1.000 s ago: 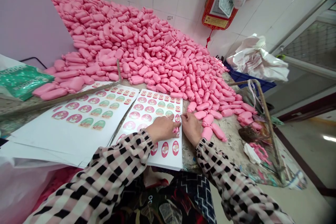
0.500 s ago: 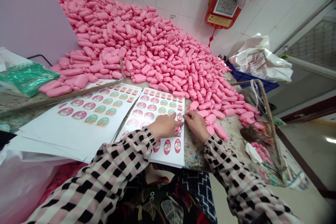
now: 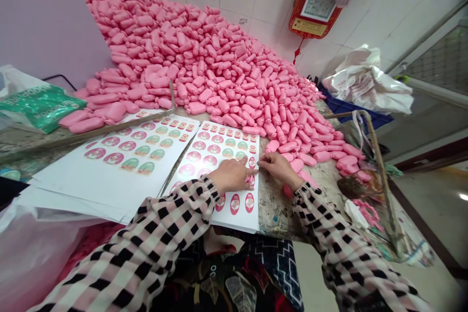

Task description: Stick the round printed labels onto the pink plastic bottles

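My left hand (image 3: 231, 175) lies on the nearer sticker sheet (image 3: 219, 156), fingers curled and pressing near its right edge, with something pink under the fingertips. My right hand (image 3: 280, 166) pinches at the sheet's right edge, fingertips touching a small oval sticker (image 3: 252, 162). Just right of that hand lie loose pink plastic bottles (image 3: 292, 148), the front of a huge pink bottle heap (image 3: 204, 53). A second sticker sheet (image 3: 139, 148) lies to the left on a stack of white sheets.
A green packet (image 3: 40, 107) sits at far left. White plastic bags (image 3: 365, 83) rest on a blue crate (image 3: 351, 109) at right. A metal frame (image 3: 373, 156) borders the table's right end. A red wall hanging (image 3: 314, 5) is above.
My right hand has slid a little up and left to the sheet's edge, meeting the left fingertips. The view has drifted slightly; the left hand stays on the sheet.
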`<state>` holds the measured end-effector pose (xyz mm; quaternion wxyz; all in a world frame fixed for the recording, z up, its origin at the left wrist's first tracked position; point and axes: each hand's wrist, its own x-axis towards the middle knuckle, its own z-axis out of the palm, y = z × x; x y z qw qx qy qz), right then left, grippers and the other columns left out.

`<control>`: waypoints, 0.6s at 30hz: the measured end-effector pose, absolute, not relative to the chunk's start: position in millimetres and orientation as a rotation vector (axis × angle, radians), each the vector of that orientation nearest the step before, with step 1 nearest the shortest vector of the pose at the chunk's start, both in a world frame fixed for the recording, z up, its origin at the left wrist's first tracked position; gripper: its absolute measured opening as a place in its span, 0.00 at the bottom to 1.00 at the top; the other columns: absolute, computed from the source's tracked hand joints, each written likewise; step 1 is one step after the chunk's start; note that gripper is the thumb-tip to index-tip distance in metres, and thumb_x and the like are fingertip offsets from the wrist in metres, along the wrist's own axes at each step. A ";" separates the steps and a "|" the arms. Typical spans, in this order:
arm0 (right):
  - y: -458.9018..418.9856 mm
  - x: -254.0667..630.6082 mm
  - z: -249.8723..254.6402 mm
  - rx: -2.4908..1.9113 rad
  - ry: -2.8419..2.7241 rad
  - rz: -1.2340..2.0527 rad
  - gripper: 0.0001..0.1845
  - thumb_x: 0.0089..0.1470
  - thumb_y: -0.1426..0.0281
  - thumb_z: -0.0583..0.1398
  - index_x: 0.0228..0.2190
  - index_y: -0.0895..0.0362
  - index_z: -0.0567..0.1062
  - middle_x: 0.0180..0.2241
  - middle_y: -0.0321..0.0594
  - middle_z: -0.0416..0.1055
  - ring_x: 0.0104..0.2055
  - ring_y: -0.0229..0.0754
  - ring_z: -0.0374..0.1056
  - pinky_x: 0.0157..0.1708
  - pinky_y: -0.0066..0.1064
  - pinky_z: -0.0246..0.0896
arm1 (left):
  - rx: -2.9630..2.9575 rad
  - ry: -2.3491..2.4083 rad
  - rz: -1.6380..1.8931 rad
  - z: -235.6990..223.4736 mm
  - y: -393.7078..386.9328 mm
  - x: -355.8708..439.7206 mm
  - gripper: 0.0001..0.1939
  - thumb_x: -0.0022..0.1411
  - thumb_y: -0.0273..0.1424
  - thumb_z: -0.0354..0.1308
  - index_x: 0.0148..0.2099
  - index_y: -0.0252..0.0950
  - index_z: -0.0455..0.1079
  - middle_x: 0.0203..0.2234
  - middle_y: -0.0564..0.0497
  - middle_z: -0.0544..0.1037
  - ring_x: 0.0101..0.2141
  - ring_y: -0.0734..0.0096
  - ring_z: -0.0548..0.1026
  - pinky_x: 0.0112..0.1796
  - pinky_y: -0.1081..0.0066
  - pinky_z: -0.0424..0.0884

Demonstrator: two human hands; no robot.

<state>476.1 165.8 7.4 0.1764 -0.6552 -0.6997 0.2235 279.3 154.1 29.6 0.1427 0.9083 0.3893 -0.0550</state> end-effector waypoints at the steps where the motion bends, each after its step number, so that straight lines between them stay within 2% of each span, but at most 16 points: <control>1: 166.7 477.0 8.5 -1.839 -1.987 0.655 0.09 0.48 0.64 0.58 0.26 0.57 0.74 0.25 0.35 0.72 0.28 0.37 0.64 0.29 0.26 0.55 | 2.621 1.122 -0.158 29.7 154.0 279.3 0.29 0.56 0.52 0.50 0.60 0.56 0.56 0.61 0.48 0.54 0.49 0.53 0.67 0.44 0.60 0.63; 11: 170.4 477.3 0.0 -1.819 -1.928 0.734 0.11 0.48 0.64 0.56 0.25 0.58 0.73 0.21 0.34 0.69 0.23 0.35 0.61 0.23 0.25 0.52 | 2.626 1.100 -0.162 29.3 155.2 279.6 0.29 0.56 0.51 0.50 0.59 0.55 0.58 0.60 0.45 0.55 0.48 0.50 0.68 0.43 0.57 0.63; 18: 155.0 464.5 6.0 -1.948 -1.918 0.455 0.14 0.51 0.59 0.55 0.26 0.56 0.73 0.24 0.34 0.71 0.27 0.36 0.63 0.24 0.26 0.48 | 2.618 1.113 -0.170 29.9 154.3 279.6 0.29 0.56 0.51 0.50 0.60 0.57 0.56 0.61 0.47 0.53 0.49 0.51 0.67 0.45 0.58 0.63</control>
